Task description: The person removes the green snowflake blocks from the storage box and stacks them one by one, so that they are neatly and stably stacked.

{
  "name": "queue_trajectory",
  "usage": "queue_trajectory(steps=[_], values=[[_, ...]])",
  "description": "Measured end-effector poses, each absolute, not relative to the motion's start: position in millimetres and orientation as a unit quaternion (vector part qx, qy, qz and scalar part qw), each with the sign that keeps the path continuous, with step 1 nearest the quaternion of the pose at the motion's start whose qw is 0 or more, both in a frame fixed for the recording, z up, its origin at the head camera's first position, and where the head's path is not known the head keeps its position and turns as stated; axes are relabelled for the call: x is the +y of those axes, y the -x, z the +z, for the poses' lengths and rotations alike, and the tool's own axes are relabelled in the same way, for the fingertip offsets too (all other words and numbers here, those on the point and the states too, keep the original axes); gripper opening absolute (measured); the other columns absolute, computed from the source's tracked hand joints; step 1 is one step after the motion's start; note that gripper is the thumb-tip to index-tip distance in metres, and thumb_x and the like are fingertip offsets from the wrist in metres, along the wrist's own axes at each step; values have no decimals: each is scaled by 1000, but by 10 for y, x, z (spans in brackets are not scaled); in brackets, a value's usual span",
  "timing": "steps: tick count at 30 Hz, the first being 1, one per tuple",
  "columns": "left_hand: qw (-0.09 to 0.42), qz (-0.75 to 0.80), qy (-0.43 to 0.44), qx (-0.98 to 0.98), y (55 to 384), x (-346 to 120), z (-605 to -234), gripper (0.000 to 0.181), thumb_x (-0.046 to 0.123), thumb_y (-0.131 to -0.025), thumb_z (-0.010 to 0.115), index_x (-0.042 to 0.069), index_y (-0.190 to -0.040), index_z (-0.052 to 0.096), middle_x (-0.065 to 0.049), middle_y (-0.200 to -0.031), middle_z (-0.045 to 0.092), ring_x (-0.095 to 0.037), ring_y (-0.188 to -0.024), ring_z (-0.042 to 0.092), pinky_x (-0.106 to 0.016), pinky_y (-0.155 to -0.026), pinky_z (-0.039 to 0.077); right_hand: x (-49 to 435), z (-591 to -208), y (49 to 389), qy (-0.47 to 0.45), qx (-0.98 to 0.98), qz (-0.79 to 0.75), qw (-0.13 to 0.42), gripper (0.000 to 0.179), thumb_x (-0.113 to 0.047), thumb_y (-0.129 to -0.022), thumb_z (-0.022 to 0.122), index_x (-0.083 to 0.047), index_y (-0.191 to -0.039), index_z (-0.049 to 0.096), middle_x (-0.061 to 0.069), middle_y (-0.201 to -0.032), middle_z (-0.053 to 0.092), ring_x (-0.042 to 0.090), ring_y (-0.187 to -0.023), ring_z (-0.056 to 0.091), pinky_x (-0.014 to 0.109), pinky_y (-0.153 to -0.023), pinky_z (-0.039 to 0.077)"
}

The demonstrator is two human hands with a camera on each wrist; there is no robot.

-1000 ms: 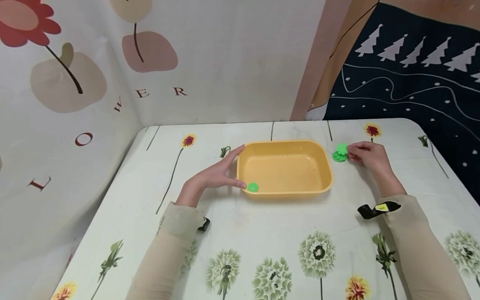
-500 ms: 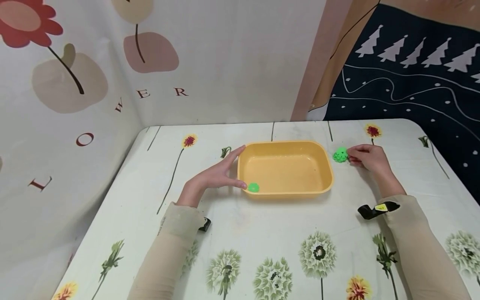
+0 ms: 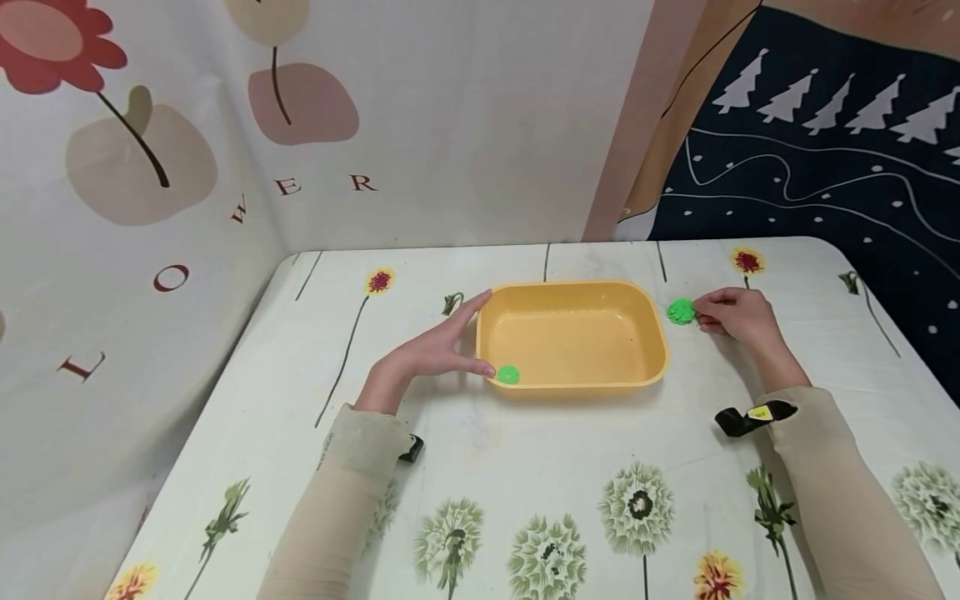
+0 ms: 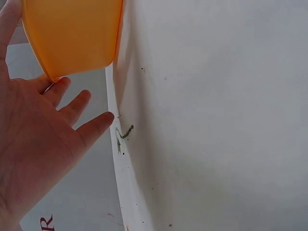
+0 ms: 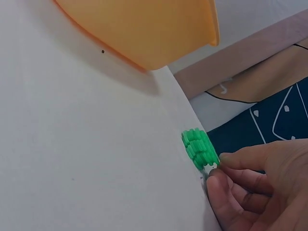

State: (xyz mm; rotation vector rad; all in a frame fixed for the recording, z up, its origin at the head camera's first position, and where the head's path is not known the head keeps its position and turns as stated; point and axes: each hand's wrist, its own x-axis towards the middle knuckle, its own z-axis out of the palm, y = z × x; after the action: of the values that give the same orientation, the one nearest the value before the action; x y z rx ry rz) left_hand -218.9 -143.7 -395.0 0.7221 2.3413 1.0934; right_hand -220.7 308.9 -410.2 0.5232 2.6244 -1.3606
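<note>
A yellow rectangular tray [image 3: 573, 333] sits on the table. My left hand [image 3: 431, 346] spans its left end, thumb at the near corner and index finger at the far corner. In the left wrist view the other fingers [image 4: 96, 129] stretch out, apart from each other. One green disc [image 3: 508, 375] lies inside the tray by the left thumb. Right of the tray is a small stack of green notched discs [image 3: 681, 312]. My right hand [image 3: 738, 317] pinches at the stack's right edge with thumb and index finger; the right wrist view shows the layered discs [image 5: 199, 147] at the fingertips.
A white floral cloth [image 3: 525, 450] covers the table. A pale printed curtain [image 3: 465, 125] hangs behind it, and a dark cloth with tree prints [image 3: 817, 167] hangs at the right. Black straps [image 3: 753, 417] sit at the wrists.
The green discs, uneven and staggered a second ago, now form a neater round stack under the right fingertips. The right hand has lowered slightly. The left hand and tray stay in place.
</note>
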Motion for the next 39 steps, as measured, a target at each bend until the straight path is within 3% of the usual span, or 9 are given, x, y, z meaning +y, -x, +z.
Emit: queue_trajectory(steps=[6,15,20,24,28,33,39], values=[[228,399,-264,848,2189,-1443,-3957,119,40,-77,85,33,-161,1,5,-169,1,-22,-157,4,-58,-124,17,3091,-4039,2194,-185,879,-436,57,41,-26,-102,54,3,-131,58,12,-110,65,-1,-69,59,10,-60,52],[230,397,-265,848,2197,-1431,-3943,119,39,-78,85,30,-161,0,4,-169,0,-23,-157,3,-59,-123,16,3313,-4375,2544,-129,867,-480,-28,35,-42,-95,65,-13,-116,68,-13,-90,67,-1,-74,65,11,-61,54],[230,400,-264,847,2194,-1430,-3934,120,40,-77,85,30,-161,1,2,-169,1,-24,-157,3,-60,-123,16,2864,-3947,2374,-100,857,-505,-20,36,-40,-95,66,-12,-118,68,-8,-99,68,0,-79,66,11,-66,55],[232,401,-261,847,2191,-1437,-3941,120,42,-77,85,31,-161,0,4,-169,0,-24,-157,3,-59,-123,16,2380,-3491,2160,-51,862,-504,-2,38,-29,-99,63,0,-123,63,0,-102,67,0,-78,64,13,-70,56],[232,400,-262,847,2191,-1437,-3946,120,43,-77,84,31,-161,0,5,-169,-1,-23,-157,3,-59,-123,16,2046,-3354,2108,-14,861,-507,26,35,-25,-98,64,2,-121,64,5,-101,68,4,-79,64,14,-70,57],[229,397,-262,849,2198,-1426,-3947,119,42,-78,85,32,-161,0,4,-169,0,-24,-157,3,-60,-123,16,1722,-3448,2128,42,858,-505,85,30,-20,-98,64,2,-118,65,20,-111,67,22,-90,69,20,-75,59],[229,391,-252,855,2200,-1417,-3957,117,37,-79,84,33,-161,0,3,-170,0,-25,-157,3,-60,-123,15,1347,-3686,2097,120,851,-481,175,26,-12,-97,63,5,-117,67,21,-110,68,28,-91,68,33,-80,61]])
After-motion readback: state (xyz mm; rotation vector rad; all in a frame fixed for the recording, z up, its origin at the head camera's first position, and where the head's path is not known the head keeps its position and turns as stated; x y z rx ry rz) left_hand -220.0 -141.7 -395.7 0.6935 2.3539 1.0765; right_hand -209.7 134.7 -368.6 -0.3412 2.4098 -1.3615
